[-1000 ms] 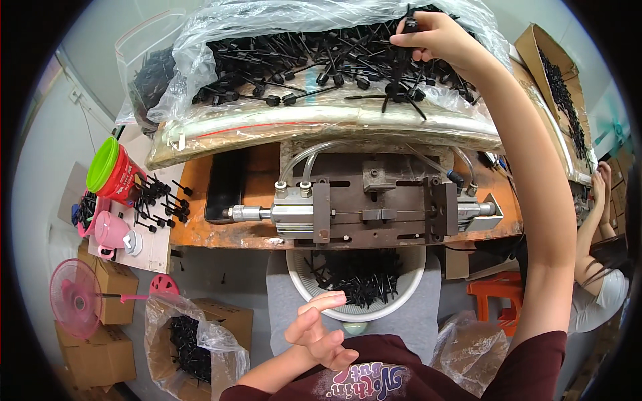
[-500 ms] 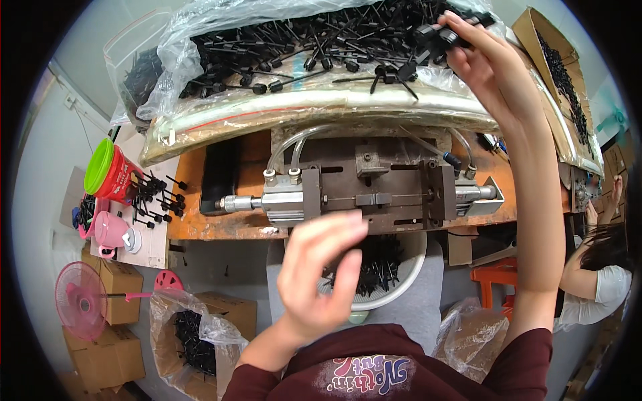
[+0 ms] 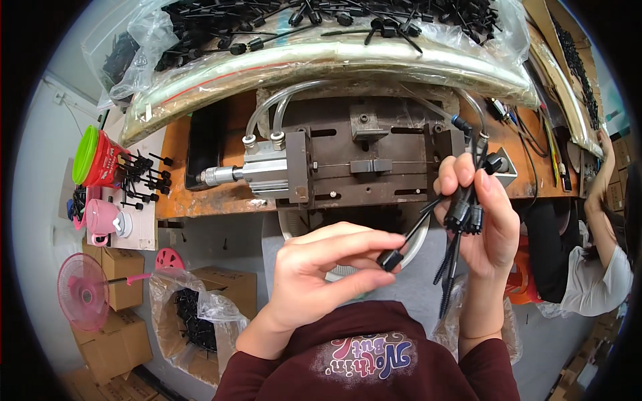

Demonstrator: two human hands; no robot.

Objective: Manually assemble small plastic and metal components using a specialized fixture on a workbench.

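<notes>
My right hand (image 3: 485, 214) is closed around a bunch of black brush wands (image 3: 460, 212) with ridged caps. Their thin stems stick out up and down, and bristled tips show below the fingers. Thumb and forefinger of my left hand (image 3: 328, 271) pinch the cap of one black brush wand (image 3: 390, 260), whose stem slants up toward the right hand's bunch. Both hands are in front of a metal clamping fixture (image 3: 371, 165) with a silver air cylinder (image 3: 265, 170) on its left side.
A heap of brush wands (image 3: 334, 20) lies in plastic at the back. A white basket (image 3: 289, 224) sits below the bench edge (image 3: 221, 207). At left stand a red bucket (image 3: 103, 157), a pink mug (image 3: 102, 217) and a pink fan (image 3: 83, 291). Another person (image 3: 595, 281) is at right.
My right hand has come down from the heap toward me with a bunch of wands. My left hand has moved right and now pinches one wand's cap.
</notes>
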